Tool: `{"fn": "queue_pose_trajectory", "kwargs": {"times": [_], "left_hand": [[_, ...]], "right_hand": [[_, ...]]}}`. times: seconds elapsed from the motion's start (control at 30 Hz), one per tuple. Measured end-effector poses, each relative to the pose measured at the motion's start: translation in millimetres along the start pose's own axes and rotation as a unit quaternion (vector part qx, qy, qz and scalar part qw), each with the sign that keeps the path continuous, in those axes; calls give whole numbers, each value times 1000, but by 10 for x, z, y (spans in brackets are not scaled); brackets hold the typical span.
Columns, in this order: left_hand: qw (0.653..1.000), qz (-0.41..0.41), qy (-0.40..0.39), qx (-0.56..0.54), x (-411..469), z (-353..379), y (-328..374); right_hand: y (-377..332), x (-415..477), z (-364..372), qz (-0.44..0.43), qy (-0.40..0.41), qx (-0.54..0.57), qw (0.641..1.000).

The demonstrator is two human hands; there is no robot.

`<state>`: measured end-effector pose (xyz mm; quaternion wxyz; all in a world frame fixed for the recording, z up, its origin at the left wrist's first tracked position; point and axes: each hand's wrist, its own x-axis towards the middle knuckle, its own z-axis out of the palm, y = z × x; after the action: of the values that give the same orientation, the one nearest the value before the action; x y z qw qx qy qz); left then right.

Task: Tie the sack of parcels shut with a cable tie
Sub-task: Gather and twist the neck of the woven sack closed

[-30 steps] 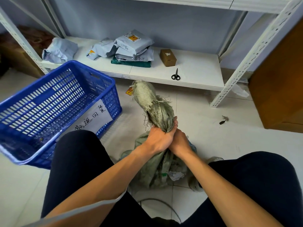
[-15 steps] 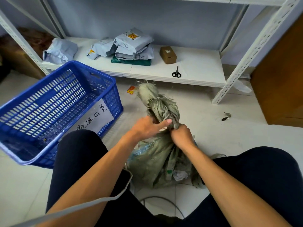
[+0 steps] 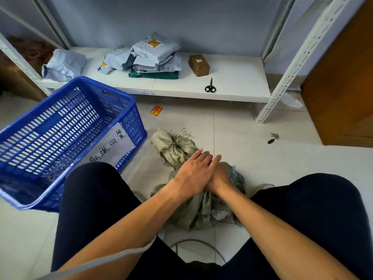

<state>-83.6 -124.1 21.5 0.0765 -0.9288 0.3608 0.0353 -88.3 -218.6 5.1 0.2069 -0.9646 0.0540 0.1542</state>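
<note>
Now, sack [image 3: 193, 211]: 1, woven grey-green plastic with a frayed mouth, lower centre of the frame.
Left hand [image 3: 193, 172]: flat, fingers straight, laid over the sack's bunched neck and over the right hand.
Right hand [image 3: 220, 178]: mostly hidden beneath the left; its grip cannot be told.
Basket [image 3: 132, 120]: 1, blue plastic lattice, left of frame; 1 paper label [image 3: 113, 146] with handwritten characters.
Shelf [image 3: 238, 77]: white board, upper centre; 1 pair of black scissors [image 3: 210, 87], 1 brown cardboard box [image 3: 199, 65], several grey plastic mailers [image 3: 155, 51].
Floor [image 3: 242, 138]: pale tiles; 1 yellow-red sticker [image 3: 156, 110].
</note>
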Motion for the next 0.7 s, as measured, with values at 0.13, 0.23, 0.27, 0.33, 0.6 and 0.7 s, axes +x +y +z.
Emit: {"fn": "queue_pose_trajectory", "kwargs": {"times": [0.13,0.23,0.27,0.33,0.6,0.7], "left_hand": [[999,-26,-11,-41,-28,103,-137],[996,-46,21,-67,-17,149,-187],[996,-50,33,-69,-13,146,-192],[995,-51,60,-63,5,126,-209],[982,-70,148,-98,33,-5,-323],[975,-63,178,-117,31,-75,-337]], "right_hand": [[-51,-66,-36,-46,-50,-45,997],[-11,-24,-58,-51,-19,-42,998],[-12,-17,-78,-53,-21,-30,998],[12,12,-96,-48,-23,13,999],[20,28,-114,-43,-44,108,992],[-1,47,-135,-38,-42,129,990]]}}
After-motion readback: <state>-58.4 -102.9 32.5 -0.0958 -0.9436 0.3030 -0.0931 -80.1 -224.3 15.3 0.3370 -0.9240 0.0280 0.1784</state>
